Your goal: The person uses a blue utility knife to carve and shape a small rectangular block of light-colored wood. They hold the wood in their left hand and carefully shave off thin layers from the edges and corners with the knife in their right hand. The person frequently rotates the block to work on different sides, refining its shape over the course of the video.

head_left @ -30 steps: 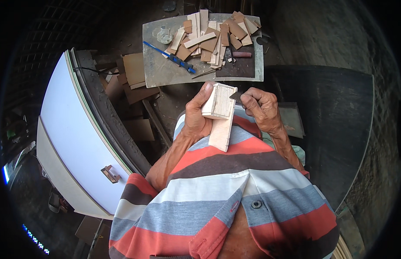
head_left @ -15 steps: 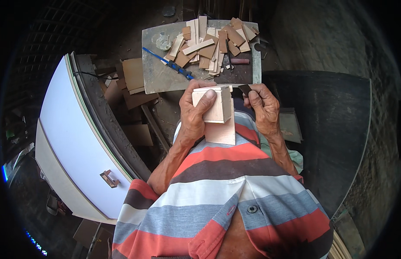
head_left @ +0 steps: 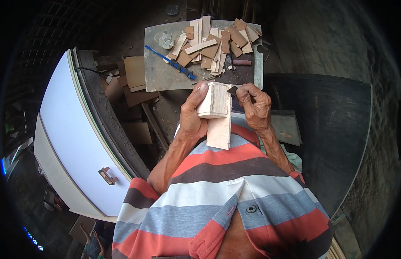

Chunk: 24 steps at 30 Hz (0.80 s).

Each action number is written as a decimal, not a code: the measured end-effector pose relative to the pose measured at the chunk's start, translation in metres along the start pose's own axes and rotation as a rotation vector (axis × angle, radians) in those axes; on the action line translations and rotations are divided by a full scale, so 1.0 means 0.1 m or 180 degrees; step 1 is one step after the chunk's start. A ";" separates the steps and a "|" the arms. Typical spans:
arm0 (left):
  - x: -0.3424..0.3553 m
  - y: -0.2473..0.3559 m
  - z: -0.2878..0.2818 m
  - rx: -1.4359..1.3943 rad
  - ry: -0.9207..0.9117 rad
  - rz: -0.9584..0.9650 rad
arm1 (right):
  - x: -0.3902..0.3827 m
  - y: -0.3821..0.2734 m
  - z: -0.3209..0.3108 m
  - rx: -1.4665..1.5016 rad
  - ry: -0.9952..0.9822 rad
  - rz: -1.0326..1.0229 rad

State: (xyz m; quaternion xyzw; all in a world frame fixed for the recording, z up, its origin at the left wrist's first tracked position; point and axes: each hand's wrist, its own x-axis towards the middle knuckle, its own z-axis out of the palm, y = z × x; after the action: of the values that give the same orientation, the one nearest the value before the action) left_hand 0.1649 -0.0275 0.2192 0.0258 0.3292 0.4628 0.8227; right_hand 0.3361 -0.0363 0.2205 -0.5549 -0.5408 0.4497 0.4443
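Observation:
My left hand point(head_left: 193, 113) holds a small box of pale wood point(head_left: 218, 100) from its left side, the thumb up by the far left corner. From under the box a thin flat wooden board point(head_left: 218, 134) sticks out toward my shirt. My right hand point(head_left: 255, 105) is closed in a pinch on a small dark flat piece point(head_left: 232, 90), whose kind I cannot make out. That piece is at the far right edge of the box; whether it touches the wood is unclear.
Ahead stands a low grey table point(head_left: 155, 77) bearing a heap of wood offcuts point(head_left: 211, 45), a blue tool point(head_left: 177, 65) and a red-handled tool point(head_left: 241, 62). A white panel point(head_left: 75, 138) leans at left, a dark board point(head_left: 330, 116) at right. Part of another person point(head_left: 95, 241) shows lower left.
The box has turned so that its right side faces up more. My left thumb has shifted from its front face to the far corner. My right hand has moved left, closer to the box.

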 end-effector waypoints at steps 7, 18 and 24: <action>-0.01 -0.07 -0.07 0.0049 0.0021 0.0121 | -0.03 -0.06 -0.03 -0.0332 -0.0005 -0.0047; 0.02 -0.05 -0.08 0.0425 -0.0128 0.0034 | -0.07 -0.07 -0.16 -0.0192 -0.0493 0.0420; 0.06 -0.01 -0.10 0.0682 -0.0284 0.0245 | -0.08 0.01 -0.31 0.0411 -0.0086 0.0604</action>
State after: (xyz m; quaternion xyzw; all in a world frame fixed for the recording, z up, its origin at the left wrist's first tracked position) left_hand 0.1622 -0.0264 0.2079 0.1467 0.3386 0.4546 0.8107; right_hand 0.3665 -0.0448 0.2261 -0.5677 -0.4618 0.5311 0.4272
